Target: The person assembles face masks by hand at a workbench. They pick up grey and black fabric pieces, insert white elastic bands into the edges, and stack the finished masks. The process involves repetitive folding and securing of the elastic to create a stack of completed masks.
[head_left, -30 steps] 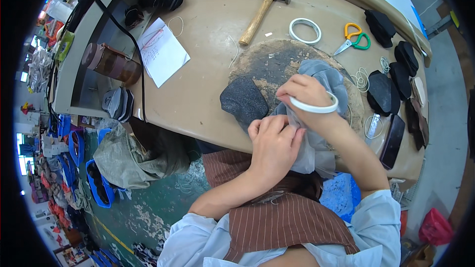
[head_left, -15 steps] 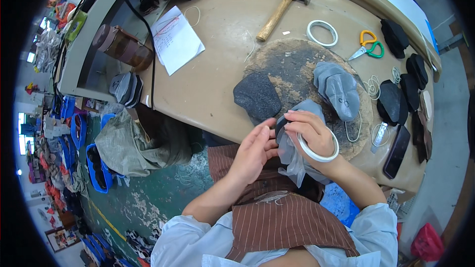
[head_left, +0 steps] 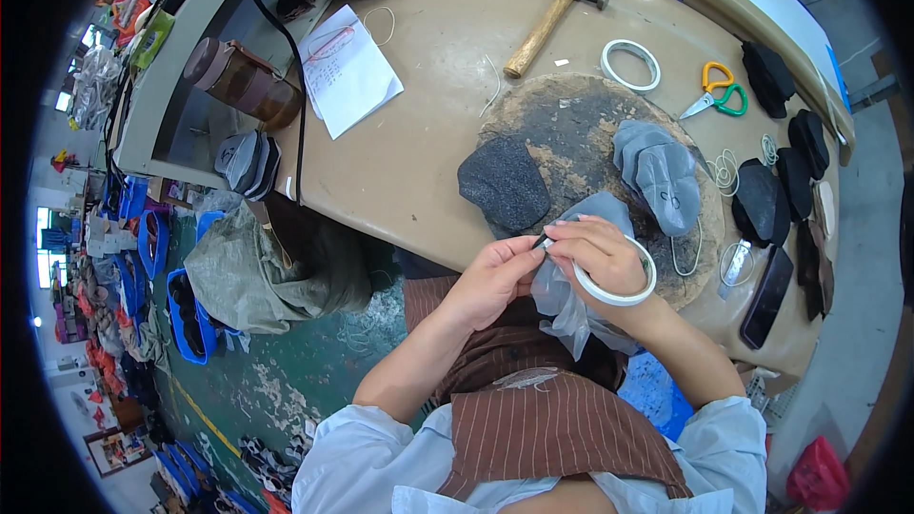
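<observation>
My left hand (head_left: 497, 278) is closed, its thumb and fingers pinching the edge of a small dark piece (head_left: 543, 241). My right hand (head_left: 602, 255) is closed on the same piece from the other side, the fingertips of both hands almost meeting. A white tape roll (head_left: 650, 276) hangs around my right hand like a bangle. Thin grey translucent sheeting (head_left: 562, 300) drapes below my right hand; whether the fingers grip it is hidden. Past my hands, a black speckled pad (head_left: 505, 186) and a stack of grey shaped pieces (head_left: 662, 181) lie on a round worn block (head_left: 581, 114).
Beyond the block lie a hammer (head_left: 543, 30), another tape roll (head_left: 631, 65) and scissors (head_left: 716, 95). Black shaped pieces (head_left: 760, 200) and a phone (head_left: 766, 300) are on the right. Papers (head_left: 347, 76) and a brown bottle (head_left: 243, 81) stand left, beside a hanging black cable (head_left: 301, 133).
My left hand has gone from spread fingers to a pinch on the dark piece at my right fingertips. The view has shifted slightly, so the table things appear a little farther right.
</observation>
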The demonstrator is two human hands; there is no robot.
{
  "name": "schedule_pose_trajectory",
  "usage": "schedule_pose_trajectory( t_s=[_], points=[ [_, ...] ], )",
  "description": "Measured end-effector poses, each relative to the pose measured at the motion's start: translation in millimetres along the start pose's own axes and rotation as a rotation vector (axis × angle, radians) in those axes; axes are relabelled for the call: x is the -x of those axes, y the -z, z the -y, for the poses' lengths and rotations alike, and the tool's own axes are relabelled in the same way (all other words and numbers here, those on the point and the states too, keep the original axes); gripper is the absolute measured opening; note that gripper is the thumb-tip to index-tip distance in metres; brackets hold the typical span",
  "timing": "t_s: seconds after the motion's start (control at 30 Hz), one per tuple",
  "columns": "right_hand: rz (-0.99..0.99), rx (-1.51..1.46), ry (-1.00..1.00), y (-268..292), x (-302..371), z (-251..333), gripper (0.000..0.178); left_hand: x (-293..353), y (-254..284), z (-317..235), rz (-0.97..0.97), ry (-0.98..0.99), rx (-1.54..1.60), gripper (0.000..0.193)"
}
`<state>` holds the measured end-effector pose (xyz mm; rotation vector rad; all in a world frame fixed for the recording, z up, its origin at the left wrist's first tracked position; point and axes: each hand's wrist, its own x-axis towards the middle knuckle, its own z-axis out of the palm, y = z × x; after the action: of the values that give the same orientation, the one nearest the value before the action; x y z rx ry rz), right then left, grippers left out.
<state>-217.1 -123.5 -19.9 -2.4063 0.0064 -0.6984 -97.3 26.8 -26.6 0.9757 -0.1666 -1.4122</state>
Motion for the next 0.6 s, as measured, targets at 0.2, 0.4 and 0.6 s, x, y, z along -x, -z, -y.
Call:
schedule_pose_trajectory(
  t_s=[0.2, 0.4, 0.6],
  points=[
    [0.004, -0.011, 0.099, 22, 8, 17, 0.011, -13, 7, 1, -0.085, -0.161, -0.22, 0.029],
    [0.064, 0.221, 0.131, 49, -5, 28, 0.005, -18, -31, -19, -0.004, -0.314, -0.388, 0.018],
    [0.342, -0.627, -0.225, 129, 45, 55, 0.013, -18, -17, -56, -0.411, -0.67, -0.417, 0.014]
  ],
)
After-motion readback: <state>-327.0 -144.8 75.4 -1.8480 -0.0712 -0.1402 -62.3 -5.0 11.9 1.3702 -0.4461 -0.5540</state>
